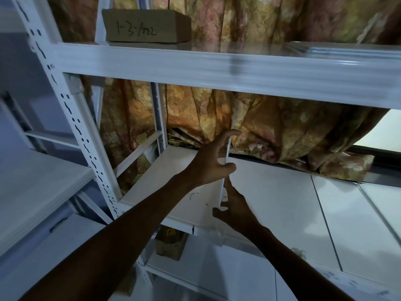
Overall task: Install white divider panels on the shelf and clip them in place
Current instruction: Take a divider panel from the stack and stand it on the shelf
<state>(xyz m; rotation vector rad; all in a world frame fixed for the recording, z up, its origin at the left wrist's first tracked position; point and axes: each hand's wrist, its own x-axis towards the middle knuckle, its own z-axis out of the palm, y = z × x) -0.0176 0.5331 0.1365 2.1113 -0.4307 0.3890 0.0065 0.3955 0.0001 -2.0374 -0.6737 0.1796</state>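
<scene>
Panel: thin white sheet, seen edge-on. Stands upright on the shelf board, long axis near vertical, top leaning slightly right. Its thin front edge faces the camera. Top reaches toward the underside of the upper beam; the join is blurred.

Left hand: fingers spread and curled, index hooked over the panel edge high up, thumb clamped against it lower down, gripping.

Right hand: at the panel's foot, index laid straight up along the edge, thumb and another finger curled in, pinching the bottom corner.

Just below the foot, on the front beam, a small pale piece, too blurred to identify.

Surface: white board in a white metal rack; slotted upright at left. More white boards run off to the right.

Room: dim. Floral curtain in gold and rust hangs behind the rack, bunched on the sill. A bright window at right.

Writing: cardboard box on the upper shelf, handwritten, roughly "1-3-1802"; last digits uncertain. A second box on the tier below carries a yellow label, unreadable.
</scene>
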